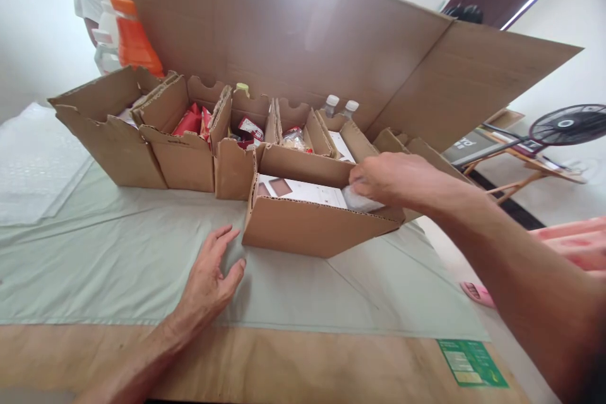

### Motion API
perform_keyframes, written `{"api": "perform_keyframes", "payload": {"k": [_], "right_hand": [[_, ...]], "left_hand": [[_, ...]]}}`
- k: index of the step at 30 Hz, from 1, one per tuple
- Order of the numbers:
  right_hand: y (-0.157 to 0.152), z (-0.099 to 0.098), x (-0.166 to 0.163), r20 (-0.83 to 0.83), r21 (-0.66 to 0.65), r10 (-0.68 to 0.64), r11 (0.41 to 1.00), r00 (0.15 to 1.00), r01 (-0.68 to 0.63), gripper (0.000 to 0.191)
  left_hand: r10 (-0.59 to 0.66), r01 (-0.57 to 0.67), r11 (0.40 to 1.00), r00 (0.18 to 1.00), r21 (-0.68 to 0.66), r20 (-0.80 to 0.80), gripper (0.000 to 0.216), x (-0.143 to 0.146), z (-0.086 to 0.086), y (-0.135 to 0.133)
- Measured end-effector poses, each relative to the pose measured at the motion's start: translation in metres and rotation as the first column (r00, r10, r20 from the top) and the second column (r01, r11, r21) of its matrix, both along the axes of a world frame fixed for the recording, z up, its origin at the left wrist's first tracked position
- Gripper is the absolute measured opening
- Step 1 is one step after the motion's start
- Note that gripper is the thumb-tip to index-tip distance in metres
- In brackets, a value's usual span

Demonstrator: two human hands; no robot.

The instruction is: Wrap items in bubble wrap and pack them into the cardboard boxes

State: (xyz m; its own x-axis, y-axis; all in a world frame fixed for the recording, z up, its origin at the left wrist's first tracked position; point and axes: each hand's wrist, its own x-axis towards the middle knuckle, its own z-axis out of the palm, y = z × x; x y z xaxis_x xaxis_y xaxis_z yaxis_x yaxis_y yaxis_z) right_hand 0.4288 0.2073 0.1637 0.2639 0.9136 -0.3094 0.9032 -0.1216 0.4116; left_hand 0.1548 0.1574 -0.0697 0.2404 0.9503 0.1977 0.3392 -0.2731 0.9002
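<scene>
My right hand reaches into the right end of a front cardboard box, its fingers bent and closed on a crumpled piece of translucent plastic. Its fingertips are partly hidden. Beside the plastic in the same box lies a white carton with square cut-outs at its left end. My left hand is open just left of the box, fingers and thumb apart, with nothing in it. It is over the pale green cloth.
Behind the front box stands a row of open cardboard bins holding red packets and other packages. A large cardboard panel rises behind them. An orange bottle stands at back left, near bubble wrap. A fan is at right.
</scene>
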Motion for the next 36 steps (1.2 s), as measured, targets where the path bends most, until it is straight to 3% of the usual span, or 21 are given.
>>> {"api": "perform_keyframes", "payload": {"k": [7, 10, 12, 13, 15, 17, 18, 20, 23, 26, 28, 30, 33, 36], "right_hand": [[0.010, -0.034, 0.019, -0.117, 0.008, 0.130, 0.992, 0.985, -0.130, 0.017], [-0.003, -0.034, 0.025, -0.158, 0.102, 0.152, 0.985, 0.976, -0.137, 0.024], [-0.026, -0.030, 0.029, -0.213, 0.296, 0.182, 0.948, 0.960, -0.114, 0.029], [-0.041, -0.028, 0.032, -0.254, 0.440, 0.207, 0.895, 0.945, -0.078, 0.029], [-0.078, -0.030, 0.038, -0.321, 0.724, 0.262, 0.688, 0.910, 0.057, 0.027], [-0.112, -0.044, 0.046, -0.398, 0.840, 0.276, 0.492, 0.875, 0.227, 0.025], [-0.125, -0.055, 0.049, -0.460, 0.835, 0.273, 0.456, 0.845, 0.307, 0.025], [-0.136, -0.085, 0.051, -0.610, 0.756, 0.293, 0.491, 0.736, 0.432, 0.035], [-0.122, -0.131, 0.045, -0.799, 0.579, 0.319, 0.638, 0.510, 0.508, 0.056], [-0.102, -0.157, 0.034, -0.860, 0.506, 0.346, 0.671, 0.374, 0.542, 0.060], [-0.108, -0.164, 0.027, -0.854, 0.520, 0.371, 0.648, 0.365, 0.557, 0.055], [-0.136, -0.168, 0.019, -0.843, 0.537, 0.365, 0.627, 0.395, 0.564, 0.045], [-0.193, -0.175, -0.002, -0.820, 0.567, 0.346, 0.595, 0.455, 0.569, 0.033], [-0.216, -0.176, -0.039, -0.806, 0.588, 0.390, 0.607, 0.445, 0.534, 0.032]], "left_hand": [[-0.027, 0.027, 0.999, 1.000, -0.017, 0.001, 0.040, 0.004, 0.003, -0.002], [-0.017, 0.017, 0.999, 1.000, -0.036, 0.014, 0.038, 0.003, 0.003, 0.000], [-0.001, 0.001, 1.000, 1.000, -0.027, 0.011, 0.038, 0.001, 0.002, 0.003], [0.010, -0.010, 1.000, 1.000, -0.017, 0.010, 0.039, 0.000, 0.002, 0.004], [0.036, -0.036, 0.999, 0.999, -0.008, 0.004, 0.041, -0.004, 0.003, 0.004], [0.060, -0.060, 0.998, 0.998, -0.014, 0.004, 0.045, -0.007, 0.008, 0.002], [0.065, -0.065, 0.998, 0.998, -0.017, 0.012, 0.049, -0.008, 0.011, 0.001], [0.043, -0.042, 0.999, 0.998, -0.027, 0.041, 0.060, -0.005, 0.021, 0.000], [-0.044, 0.050, 0.998, 0.991, -0.048, 0.123, 0.079, 0.015, 0.039, 0.008], [-0.115, 0.129, 0.991, 0.963, -0.042, 0.244, 0.084, 0.044, 0.054, 0.018], [-0.125, 0.138, 0.990, 0.942, -0.021, 0.312, 0.081, 0.056, 0.058, 0.013], [-0.144, 0.155, 0.988, 0.936, -0.011, 0.321, 0.074, 0.052, 0.052, -0.009], [-0.123, 0.146, 0.985, 0.970, -0.095, 0.211, 0.058, 0.015, 0.032, -0.064], [0.164, -0.143, 0.956, 0.984, -0.258, 0.063, 0.054, -0.040, 0.024, -0.105]]}}
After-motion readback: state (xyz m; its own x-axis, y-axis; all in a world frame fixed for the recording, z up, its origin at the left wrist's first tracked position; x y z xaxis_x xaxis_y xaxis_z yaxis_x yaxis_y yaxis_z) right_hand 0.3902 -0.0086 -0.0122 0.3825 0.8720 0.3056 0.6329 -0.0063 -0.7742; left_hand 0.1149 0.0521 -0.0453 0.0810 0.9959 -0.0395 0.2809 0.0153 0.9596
